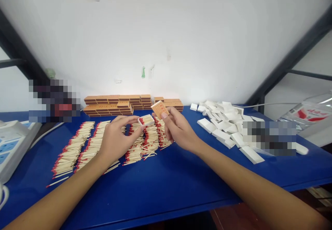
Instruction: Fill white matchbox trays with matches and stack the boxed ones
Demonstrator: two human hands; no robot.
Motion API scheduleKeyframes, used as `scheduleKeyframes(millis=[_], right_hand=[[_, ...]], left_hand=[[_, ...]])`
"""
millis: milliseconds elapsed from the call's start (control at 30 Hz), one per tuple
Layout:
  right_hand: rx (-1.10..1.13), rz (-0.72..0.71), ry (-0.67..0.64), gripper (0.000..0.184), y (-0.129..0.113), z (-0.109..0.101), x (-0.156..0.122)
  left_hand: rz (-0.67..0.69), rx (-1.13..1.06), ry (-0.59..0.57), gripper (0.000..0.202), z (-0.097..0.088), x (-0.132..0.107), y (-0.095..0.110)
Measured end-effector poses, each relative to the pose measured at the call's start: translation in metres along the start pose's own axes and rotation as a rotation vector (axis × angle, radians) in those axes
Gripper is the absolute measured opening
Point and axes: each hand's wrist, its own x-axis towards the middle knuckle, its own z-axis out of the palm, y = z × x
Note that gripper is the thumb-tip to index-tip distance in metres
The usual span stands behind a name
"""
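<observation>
My left hand (118, 135) pinches a small white matchbox tray (146, 120) between thumb and fingers. Red-tipped matches lie inside that tray. Close by on the right, my right hand (178, 128) grips an orange printed matchbox sleeve (160, 109), tilted, its end near the tray but apart from it. Under and around both hands, loose matches (86, 150) with red heads are spread in several rows on the blue table (166, 188). The fingertips of my right hand below the sleeve are partly hidden.
Stacked orange matchboxes (111, 105) line the wall, with a smaller stack (173, 102) beside them. White empty trays (225, 122) are heaped at right. A power strip (10, 147) stands at the left edge, a plastic bag (308, 114) at far right. Blurred patches hide two spots.
</observation>
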Motion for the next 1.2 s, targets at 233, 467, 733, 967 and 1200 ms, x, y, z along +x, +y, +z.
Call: scheduleKeyframes(millis=[233, 467, 733, 967, 1200], right_hand=[[0.0, -0.02, -0.021, 0.034, 0.0, 0.004, -0.006], [-0.394, -0.179, 0.072, 0.027, 0.007, -0.024, 0.011], [-0.73, -0.337, 0.127, 0.032, 0.024, -0.038, 0.019], [-0.611, -0.345, 0.114, 0.035, 0.022, -0.027, 0.013], [-0.164, -0.212, 0.196, 0.03, 0.015, -0.012, 0.008]], left_hand=[[0.006, 0.004, -0.028, 0.023, -0.002, -0.001, 0.004], [-0.008, -0.001, -0.032, 0.023, -0.004, 0.002, 0.004], [-0.093, -0.047, -0.048, 0.025, -0.006, 0.003, 0.004], [-0.155, -0.12, -0.072, 0.029, -0.006, 0.004, 0.008], [-0.19, -0.181, -0.063, 0.029, -0.006, 0.005, 0.007]])
